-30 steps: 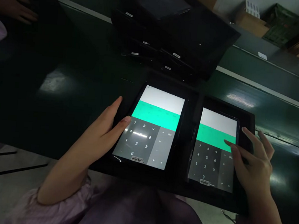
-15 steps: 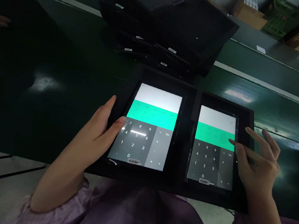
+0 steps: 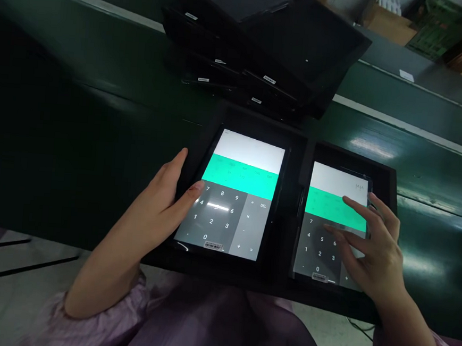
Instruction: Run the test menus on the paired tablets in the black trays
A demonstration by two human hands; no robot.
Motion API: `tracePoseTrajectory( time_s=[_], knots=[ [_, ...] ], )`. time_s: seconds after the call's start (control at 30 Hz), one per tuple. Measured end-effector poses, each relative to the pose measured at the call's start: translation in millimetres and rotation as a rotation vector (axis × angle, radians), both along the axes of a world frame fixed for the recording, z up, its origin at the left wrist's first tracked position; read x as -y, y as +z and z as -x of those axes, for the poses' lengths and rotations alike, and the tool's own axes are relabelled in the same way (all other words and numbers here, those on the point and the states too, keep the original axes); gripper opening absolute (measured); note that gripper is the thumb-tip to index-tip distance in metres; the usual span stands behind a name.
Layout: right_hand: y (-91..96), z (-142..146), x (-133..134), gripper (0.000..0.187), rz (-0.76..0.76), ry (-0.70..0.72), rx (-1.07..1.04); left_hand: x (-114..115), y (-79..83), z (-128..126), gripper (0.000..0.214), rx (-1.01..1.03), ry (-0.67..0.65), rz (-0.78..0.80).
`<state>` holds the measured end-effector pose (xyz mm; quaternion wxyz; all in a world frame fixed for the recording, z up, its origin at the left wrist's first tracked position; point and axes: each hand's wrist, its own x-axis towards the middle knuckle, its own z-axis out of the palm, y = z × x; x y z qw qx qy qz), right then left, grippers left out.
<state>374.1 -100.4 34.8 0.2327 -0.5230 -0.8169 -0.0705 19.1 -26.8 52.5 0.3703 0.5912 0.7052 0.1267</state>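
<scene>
A black tray (image 3: pixel 281 240) at the table's near edge holds two lit screen panels side by side. Both the left screen panel (image 3: pixel 239 205) and the right screen panel (image 3: pixel 321 249) display a calculator, with white, green and grey areas and a barcode label at the bottom. My left hand (image 3: pixel 160 205) grips the tray's left side, its thumb on the left panel's edge; some fingers are hidden. Over the right panel, my right hand (image 3: pixel 379 248) has its fingers spread, with a fingertip at the keys near 8 and 9. It holds nothing.
Behind the tray is a stack of black trays (image 3: pixel 324 47) with small white labels, a dark panel (image 3: pixel 244 1) on top. Light strips cross the green table (image 3: pixel 426 177). Cardboard boxes (image 3: pixel 390 25) and a green crate (image 3: pixel 438 29) stand at the back right.
My right hand has moved left across the right panel, from the green area's edge onto the keys. More marks show in its white field. Another person's hand at the far left is gone from view.
</scene>
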Motion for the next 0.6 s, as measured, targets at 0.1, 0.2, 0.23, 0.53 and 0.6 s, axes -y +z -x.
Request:
tracePoseTrajectory(
  time_s=[0.1,0.2,0.23,0.53,0.6],
  knots=[
    [-1.6,0,0,0.023,0.072,0.055,0.005,0,-5.6,0,0.1,-0.013,0.007,-0.033],
    [-1.2,-6,3,0.026,0.061,0.015,-0.03,1,-10.2,1,0.103,-0.026,0.009,-0.059],
    [-1.2,-10,5,0.027,0.023,-0.059,-0.066,2,-10.6,1,0.104,-0.034,0.012,-0.056],
    [-14.1,-36,18,0.037,-0.098,-0.492,-0.098,-1,-6.4,-2,0.103,-0.101,0.023,-0.018],
    [-15.2,-35,15,0.039,-0.083,-0.453,-0.061,-2,-6.7,-2,0.102,-0.109,0.033,-0.026]
  ],
)
